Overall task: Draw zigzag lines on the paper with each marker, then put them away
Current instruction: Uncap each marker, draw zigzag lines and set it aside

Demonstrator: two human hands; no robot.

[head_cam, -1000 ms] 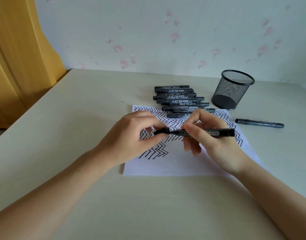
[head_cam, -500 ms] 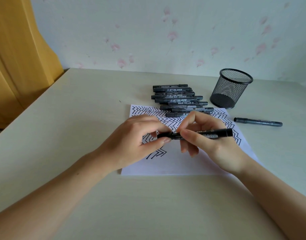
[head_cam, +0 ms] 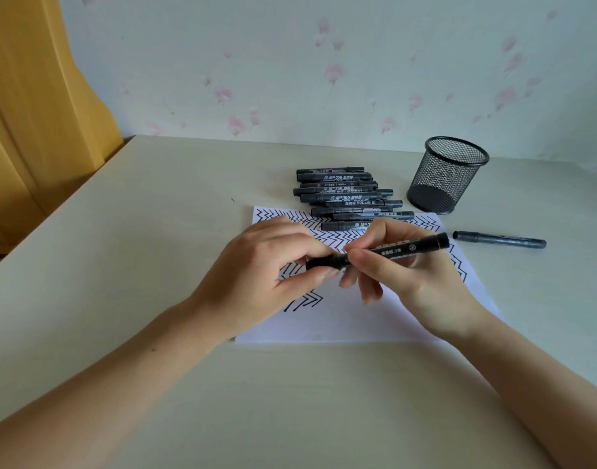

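Pale counter (head_cam: 128, 252) | white paper (head_cam: 344, 319) with black zigzags at centre | mesh cup (head_cam: 446, 176) far right | row of markers (head_cam: 344, 198) along paper's far edge | left hand (head_cam: 263, 275) pinching cap end, right hand (head_cam: 408, 275) gripping barrel of marker (head_cam: 392, 250) above paper | stray pen (head_cam: 500, 239) right.

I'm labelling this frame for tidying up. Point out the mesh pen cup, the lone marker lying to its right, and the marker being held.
Mesh pen cup (head_cam: 446, 177), head view, on its front wall.
Lone marker (head_cam: 500, 239), head view, mid-barrel.
Held marker (head_cam: 402, 250), head view, on the labelled barrel.
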